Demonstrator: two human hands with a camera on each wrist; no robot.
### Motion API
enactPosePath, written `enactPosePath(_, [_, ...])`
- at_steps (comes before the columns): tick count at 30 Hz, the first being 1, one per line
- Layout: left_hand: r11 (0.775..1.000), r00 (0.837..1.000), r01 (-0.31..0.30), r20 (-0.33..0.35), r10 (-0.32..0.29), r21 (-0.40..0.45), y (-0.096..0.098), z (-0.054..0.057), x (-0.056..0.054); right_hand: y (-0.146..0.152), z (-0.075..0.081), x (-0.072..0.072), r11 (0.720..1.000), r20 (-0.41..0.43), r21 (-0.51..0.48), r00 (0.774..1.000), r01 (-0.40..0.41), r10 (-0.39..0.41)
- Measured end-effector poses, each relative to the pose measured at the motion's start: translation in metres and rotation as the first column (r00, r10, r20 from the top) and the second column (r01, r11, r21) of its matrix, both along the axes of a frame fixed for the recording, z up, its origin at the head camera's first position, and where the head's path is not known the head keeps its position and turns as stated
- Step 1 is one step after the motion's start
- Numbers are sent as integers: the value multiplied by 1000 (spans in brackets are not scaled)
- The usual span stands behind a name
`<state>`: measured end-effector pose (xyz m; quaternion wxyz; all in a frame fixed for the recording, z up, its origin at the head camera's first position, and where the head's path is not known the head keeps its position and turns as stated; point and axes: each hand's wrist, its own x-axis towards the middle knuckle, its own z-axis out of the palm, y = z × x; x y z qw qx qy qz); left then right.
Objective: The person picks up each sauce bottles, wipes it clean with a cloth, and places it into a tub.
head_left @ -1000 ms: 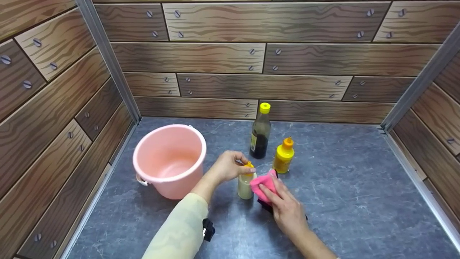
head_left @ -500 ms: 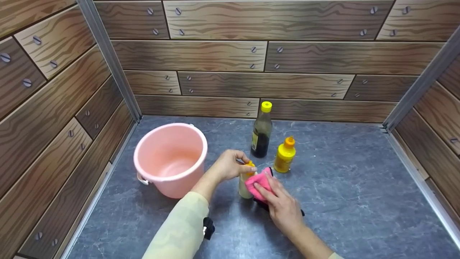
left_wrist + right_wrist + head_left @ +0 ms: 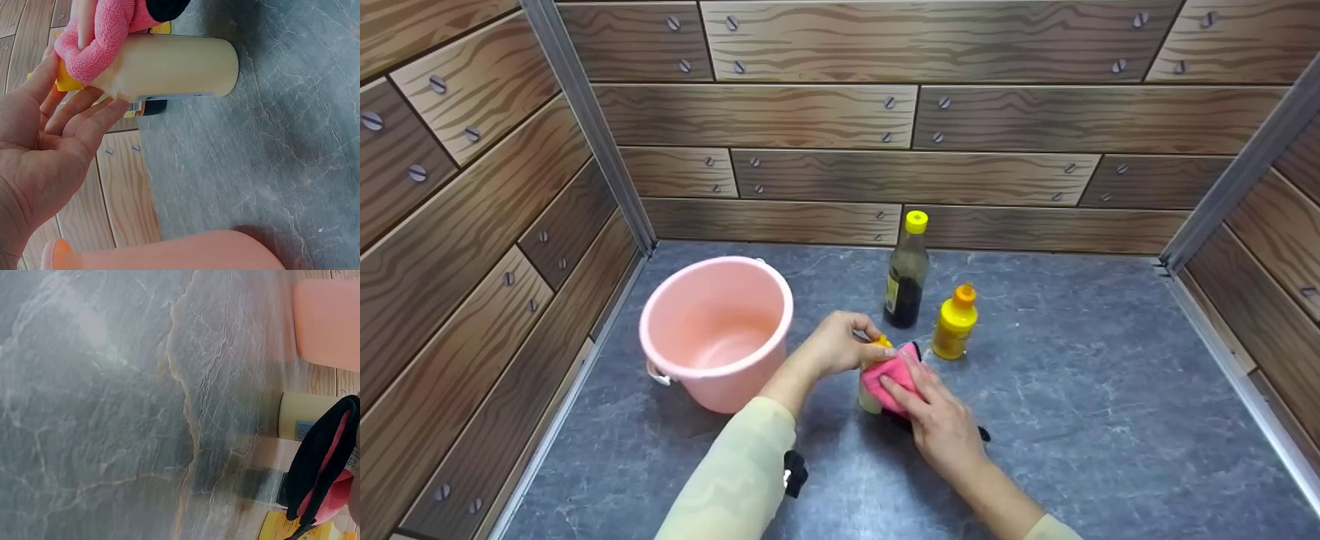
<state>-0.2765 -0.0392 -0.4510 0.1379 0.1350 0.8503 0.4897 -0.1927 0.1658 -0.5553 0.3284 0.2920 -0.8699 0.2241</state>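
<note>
A cream-coloured squeeze bottle (image 3: 180,64) with an orange-yellow cap (image 3: 883,342) stands upright on the floor of the booth. My left hand (image 3: 838,345) holds it by the cap and neck, thumb on the near side. Against the upper side of the bottle, my right hand (image 3: 949,431) presses a pink cloth (image 3: 891,381), gripped between thumb and fingers. The cloth has a black edge or backing (image 3: 318,458), seen folded in the right wrist view. Most of the bottle's front is hidden behind the cloth in the head view.
A pink bucket (image 3: 712,375) stands to the left of my hands. Behind them are a dark sauce bottle (image 3: 905,289) with a yellow cap and a yellow squeeze bottle (image 3: 952,330) with an orange nozzle. Wood-patterned walls (image 3: 825,116) enclose the marbled grey surface (image 3: 1095,390).
My right hand has moved left with the pink cloth, which now covers more of the cream bottle. My left hand stays at the cap.
</note>
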Motion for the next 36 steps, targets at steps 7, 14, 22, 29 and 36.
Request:
enactPosePath(7, [1000,1000,7,17,-7,0,1,0,-1,-2,0,-2,1000,-14,10,1000,2,-2])
enactPosePath(14, [1000,1000,11,-10,-11,-2,0,-1,1,-5,2,-1,1000,14,6,1000,17,-17])
enactPosePath(22, [1000,1000,17,1,-17,17,-1,-1,0,-7,3,-2,999,10,22,1000,24,-24])
enactPosePath(29, [1000,1000,23,-14,-23,16,-1,-3,-1,-9,1,-2,999,24,31,999,36,-37])
enactPosePath(36, [1000,1000,21,-22,-21,15,-1,-2,0,-10,-3,-3,999,8,18,999,33,-33])
